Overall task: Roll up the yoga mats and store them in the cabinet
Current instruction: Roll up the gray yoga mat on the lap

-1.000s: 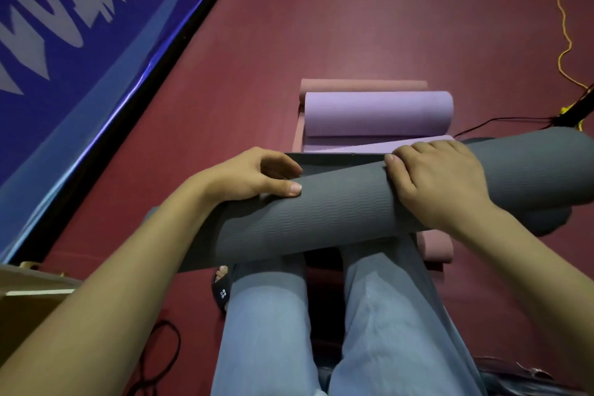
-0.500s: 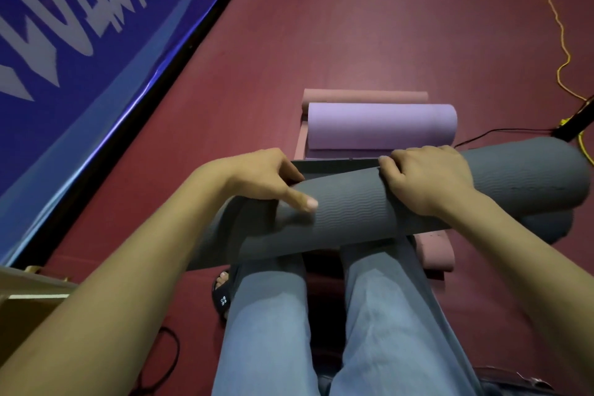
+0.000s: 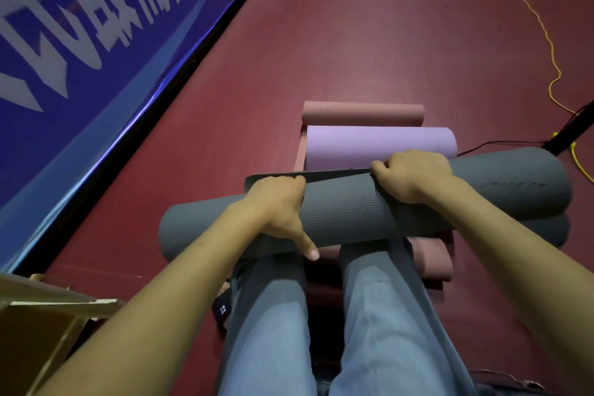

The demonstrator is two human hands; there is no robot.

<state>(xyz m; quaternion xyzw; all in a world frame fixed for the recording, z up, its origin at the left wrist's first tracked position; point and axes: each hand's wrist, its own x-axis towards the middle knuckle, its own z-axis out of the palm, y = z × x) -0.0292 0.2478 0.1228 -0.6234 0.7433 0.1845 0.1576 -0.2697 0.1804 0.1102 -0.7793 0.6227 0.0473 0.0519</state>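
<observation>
Mat in hand: grey ribbed foam yoga mat (image 3: 369,209), rolled, lay across the knees.
Hands: left hand (image 3: 278,209) and right hand (image 3: 414,175) gripped it.
Done: lilac roll (image 3: 381,146) lay beyond.
Left: storing; cabinet unseen.

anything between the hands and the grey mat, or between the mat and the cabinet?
Nothing between them: the left hand and right hand both grip the rolled grey mat directly. No cabinet can be made out, only a wooden structure at lower left, so that path cannot be judged.
</observation>
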